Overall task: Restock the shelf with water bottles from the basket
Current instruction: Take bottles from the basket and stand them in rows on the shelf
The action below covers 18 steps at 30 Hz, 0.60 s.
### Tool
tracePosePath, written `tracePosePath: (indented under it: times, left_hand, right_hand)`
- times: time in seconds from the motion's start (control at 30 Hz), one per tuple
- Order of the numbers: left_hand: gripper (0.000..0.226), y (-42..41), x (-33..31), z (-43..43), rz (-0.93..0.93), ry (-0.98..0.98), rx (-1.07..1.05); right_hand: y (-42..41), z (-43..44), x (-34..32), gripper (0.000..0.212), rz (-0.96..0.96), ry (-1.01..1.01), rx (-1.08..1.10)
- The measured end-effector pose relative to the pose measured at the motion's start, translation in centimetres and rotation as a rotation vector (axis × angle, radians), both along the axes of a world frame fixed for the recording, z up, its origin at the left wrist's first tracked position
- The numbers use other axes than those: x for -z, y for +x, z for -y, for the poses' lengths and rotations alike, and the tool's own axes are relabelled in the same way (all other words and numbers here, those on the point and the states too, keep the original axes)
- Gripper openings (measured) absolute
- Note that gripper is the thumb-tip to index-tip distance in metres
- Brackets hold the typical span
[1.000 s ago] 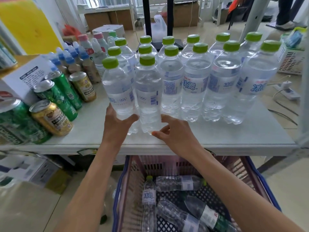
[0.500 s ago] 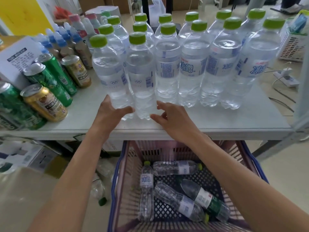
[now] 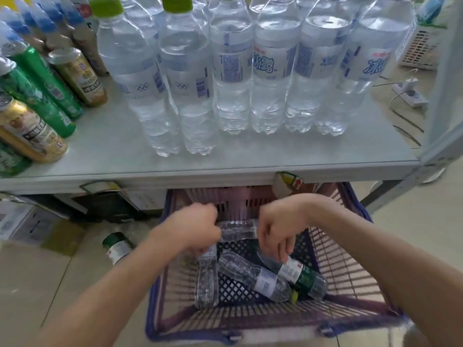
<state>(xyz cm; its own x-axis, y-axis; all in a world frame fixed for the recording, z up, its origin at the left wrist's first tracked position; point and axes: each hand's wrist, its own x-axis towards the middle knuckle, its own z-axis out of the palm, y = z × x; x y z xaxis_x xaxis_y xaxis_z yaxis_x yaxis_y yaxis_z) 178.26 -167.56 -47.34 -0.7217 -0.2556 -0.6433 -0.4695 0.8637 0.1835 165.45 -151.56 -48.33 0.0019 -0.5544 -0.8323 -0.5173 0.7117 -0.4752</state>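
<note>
Restocking part done: standing bottles [image 3: 230,71] crowd the shelf [image 3: 250,159], four more lie in the basket [image 3: 350,284] below, and we see the left hand [image 3: 198,229] and right hand [image 3: 275,234] curled at either end of one lying bottle [image 3: 238,230], grasp unclear.

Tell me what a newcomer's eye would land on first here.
First, the tight row of clear water bottles standing on the white shelf, filling the top of the view. Next, the left hand and right hand down in the purple basket below, at either end of a bottle lying crosswise; blur hides what each grips. Green and gold cans crowd the shelf's left end.
</note>
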Motion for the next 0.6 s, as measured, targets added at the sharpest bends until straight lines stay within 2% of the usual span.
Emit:
tracePosePath:
  times: [0.03, 0.1, 0.13, 0.2, 0.23, 0.33, 0.47, 0.6]
  left_hand:
    - [0.019, -0.1, 2.1, -0.6, 0.082, -0.027, 0.003]
    - [0.04, 0.1, 5.8, -1.4, 0.19, 0.001, -0.043]
    - [0.045, 0.1, 7.3, -1.6, 0.214, 0.043, -0.088]
    - [0.045, 0.6, 9.7, -1.9, 0.257, 0.065, -0.149]
    - [0.044, 0.7, 11.0, -1.9, 0.261, 0.053, -0.168]
    - [0.049, 0.2, 15.6, -1.9, 0.222, 0.016, -0.232]
    - [0.042, -0.4, 20.9, -2.3, 0.172, -0.077, -0.302]
    - [0.079, 0.0, 21.9, -3.5, 0.178, -0.132, -0.571]
  right_hand:
    - [-0.4, -0.4, 2.3, 0.015, -0.007, 0.122, -0.016]
    - [-0.6, -1.3, 6.5, 0.017, -0.072, 0.249, -0.034]
    - [-0.5, -1.8, 8.3, 0.018, -0.151, 0.237, -0.047]
    - [0.5, -2.4, 11.1, 0.013, -0.334, 0.123, -0.093]
    - [1.2, -2.5, 12.3, 0.017, -0.375, 0.091, -0.112]
    - [4.0, -2.0, 15.3, 0.032, -0.41, 0.087, -0.207]
    - [7.3, 0.5, 17.4, 0.063, -0.511, -0.045, -0.281]
    - [8.8, 0.8, 19.4, 0.086, -0.548, -0.148, -0.198]
